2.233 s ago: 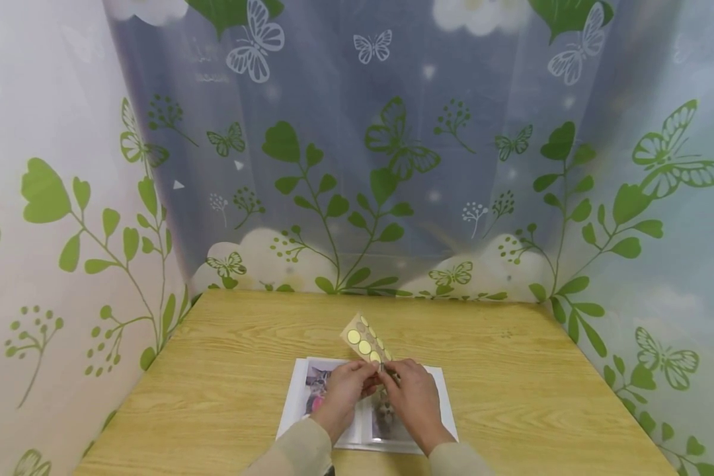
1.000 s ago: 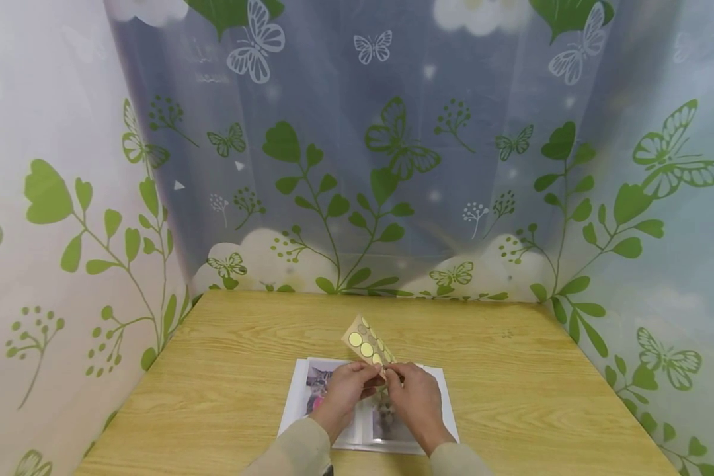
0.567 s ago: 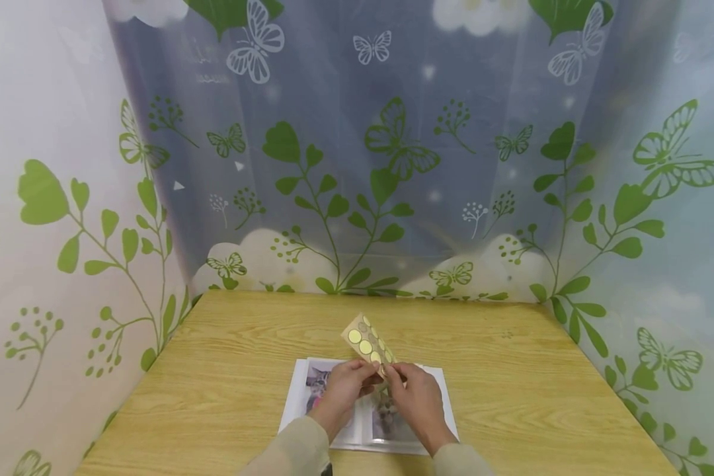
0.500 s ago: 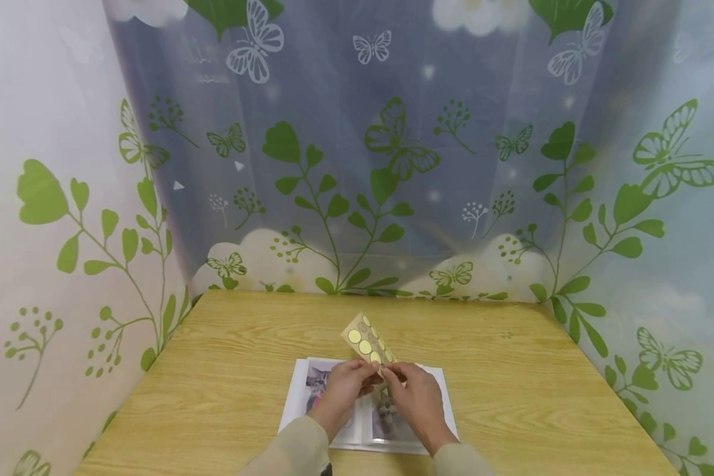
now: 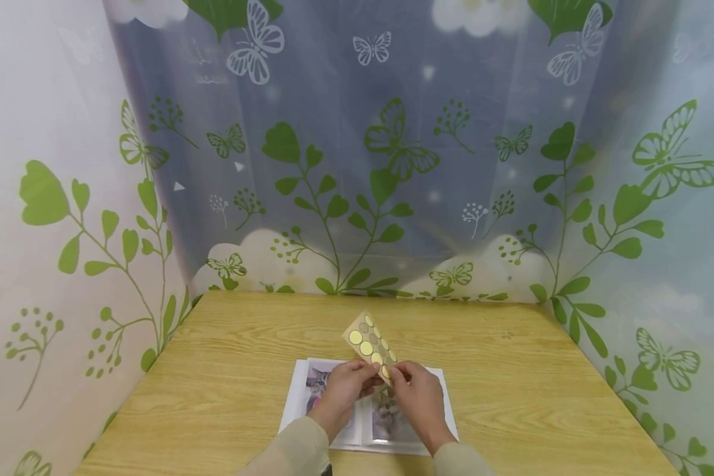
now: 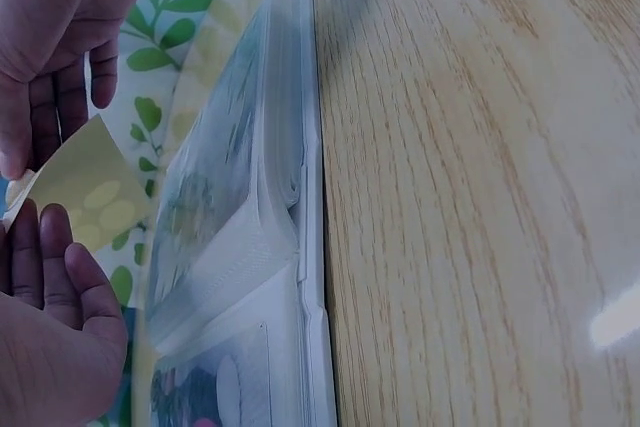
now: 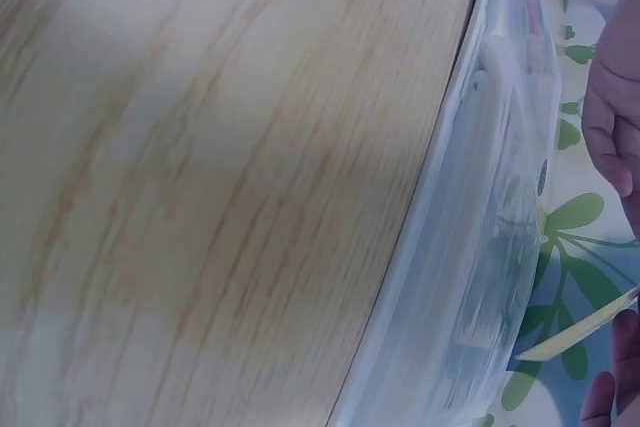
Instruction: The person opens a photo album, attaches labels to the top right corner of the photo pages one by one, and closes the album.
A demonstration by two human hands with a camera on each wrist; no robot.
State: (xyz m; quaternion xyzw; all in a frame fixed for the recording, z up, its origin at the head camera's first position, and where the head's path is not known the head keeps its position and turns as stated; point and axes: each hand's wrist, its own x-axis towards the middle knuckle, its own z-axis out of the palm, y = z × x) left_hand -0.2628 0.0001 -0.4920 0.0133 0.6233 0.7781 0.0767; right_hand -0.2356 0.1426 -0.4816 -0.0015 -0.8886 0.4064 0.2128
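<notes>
A tan sheet of round yellow stickers (image 5: 365, 347) is held tilted above an open photo album (image 5: 290, 408). My left hand (image 5: 346, 391) pinches its near left edge between thumb and fingers. Thumb and fingertips of my right hand (image 5: 418, 396) pinch the near right corner, close beside the left fingertips. In the left wrist view the sticker sheet (image 6: 90, 187) bends slightly between both hands. The right wrist view shows the sticker sheet (image 7: 575, 335) almost edge-on. Below the hands, the album's left page bears a cat photo (image 5: 317, 381), and the right page's photo (image 5: 387, 420) is partly covered.
The album lies on a wood-grain table (image 5: 244, 344), its clear page sleeves (image 6: 270, 147) stacked thick. A curtain (image 5: 333, 198) with butterflies and green leaves stands behind the table and along both sides.
My right fingertips have shifted slightly right and down along the sheet's near corner. The sheet has turned a little, showing more of its stickers. The left hand stays about where it was.
</notes>
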